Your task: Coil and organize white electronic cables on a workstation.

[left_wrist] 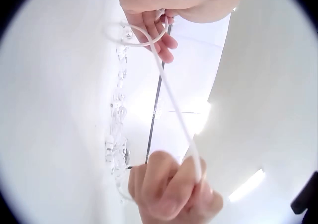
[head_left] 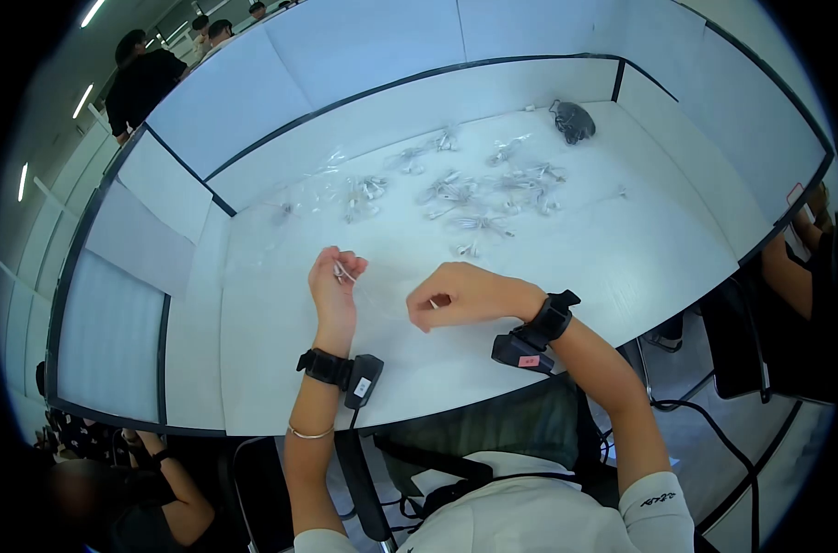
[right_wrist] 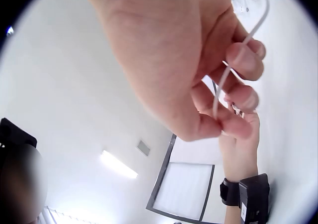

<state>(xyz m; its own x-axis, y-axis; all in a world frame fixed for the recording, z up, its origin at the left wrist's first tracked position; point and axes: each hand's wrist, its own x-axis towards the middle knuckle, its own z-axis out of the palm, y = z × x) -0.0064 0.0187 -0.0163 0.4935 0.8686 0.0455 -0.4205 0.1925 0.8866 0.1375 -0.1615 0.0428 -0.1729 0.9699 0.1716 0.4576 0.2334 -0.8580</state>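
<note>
A thin white cable (left_wrist: 172, 95) stretches between my two hands above the table. My left hand (head_left: 332, 293), palm turned up, grips one end of it in curled fingers. Near that hand the cable makes a loose loop, seen in the left wrist view. My right hand (head_left: 474, 293) pinches the cable between thumb and index finger; its other fingers curl beside the strand in the right wrist view. Whatever sits at the end inside my left fingers is mostly hidden. Beyond both hands lie several bundles of white cable (head_left: 451, 189) in clear plastic.
The white table (head_left: 622, 267) has low partition walls (head_left: 419, 97) around its far and side edges. At the far right corner sits a dark grey bundle (head_left: 573, 122). Clear plastic bags (head_left: 322, 175) lie at the left. Other people are outside the partitions.
</note>
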